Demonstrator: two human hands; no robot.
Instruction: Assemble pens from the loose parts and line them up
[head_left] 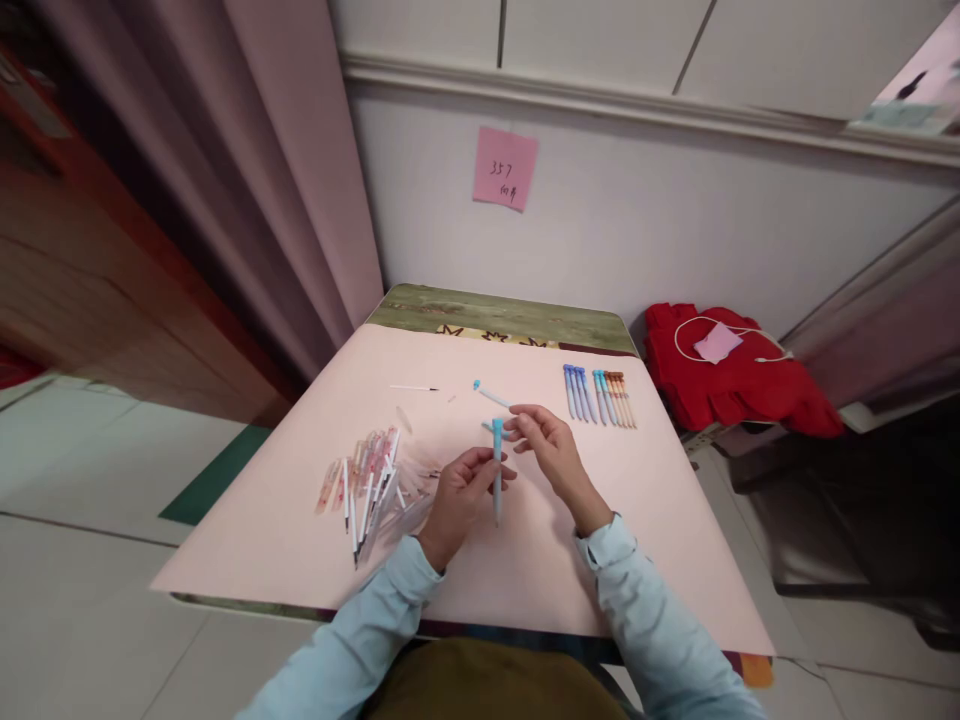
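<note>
Pen, likely light, stiff and slick, should suit a mid-barrel grip: left hand pinches it; right hand, toward two o'clock, curls, hold unclear.

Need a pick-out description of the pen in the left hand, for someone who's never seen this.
Start at the table covered by a pale pink sheet. Near the sheet's middle, the left hand holds a light blue pen, brighter blue at its upper end. Unlike the row of pens lying at the right, it is gripped in the hand.
</note>
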